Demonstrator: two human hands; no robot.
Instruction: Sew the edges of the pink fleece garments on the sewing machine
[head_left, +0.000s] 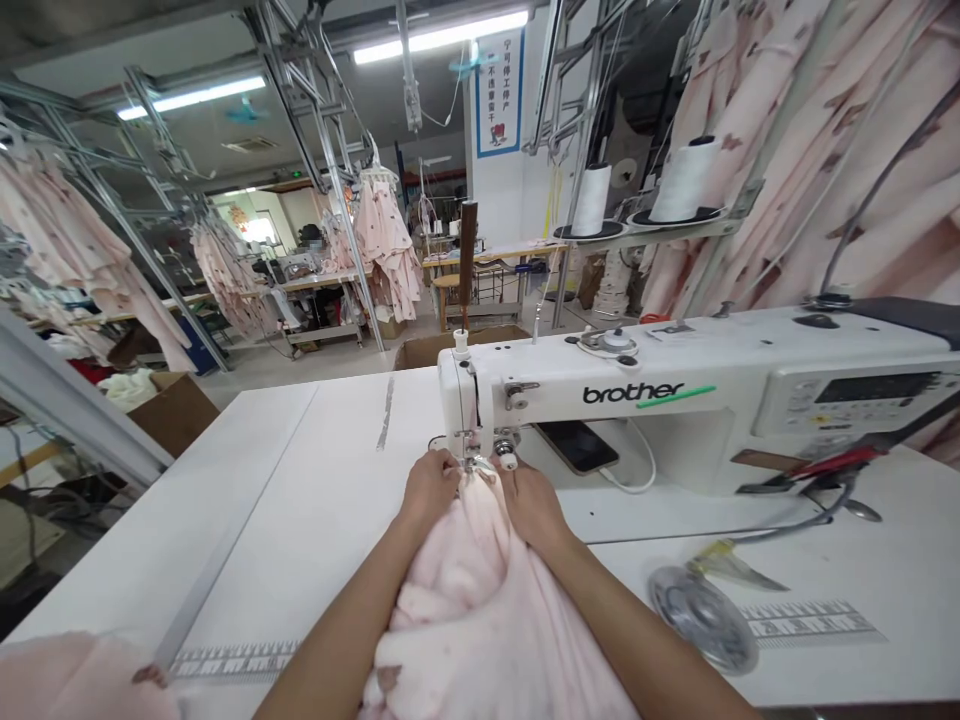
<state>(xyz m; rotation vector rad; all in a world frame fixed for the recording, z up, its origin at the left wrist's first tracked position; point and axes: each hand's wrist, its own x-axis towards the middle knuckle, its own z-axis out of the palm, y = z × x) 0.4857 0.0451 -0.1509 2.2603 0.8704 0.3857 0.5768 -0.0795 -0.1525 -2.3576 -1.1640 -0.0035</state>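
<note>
Pale pink fleece fabric (480, 620) with small brown patches drapes from the needle area of a white sewing machine (555, 380) down toward me. My left hand (431, 490) pinches the fabric's edge just left of the presser foot (471, 464). On the other side, my right hand (531, 500) lies against the cloth close to the needle, its fingers curled and partly hidden behind the fabric and the machine's head. The fabric is gathered into folds between both hands. Exactly where the needle meets the cloth is too small to make out.
A phone (577, 445) with a white cable lies under the machine arm. To the right are a clear round dish (703, 618), yellow-handled snips (731, 565) and a measuring strip (814, 622). More pink fabric (82, 680) sits at lower left. Thread cones (592, 200) stand behind the machine.
</note>
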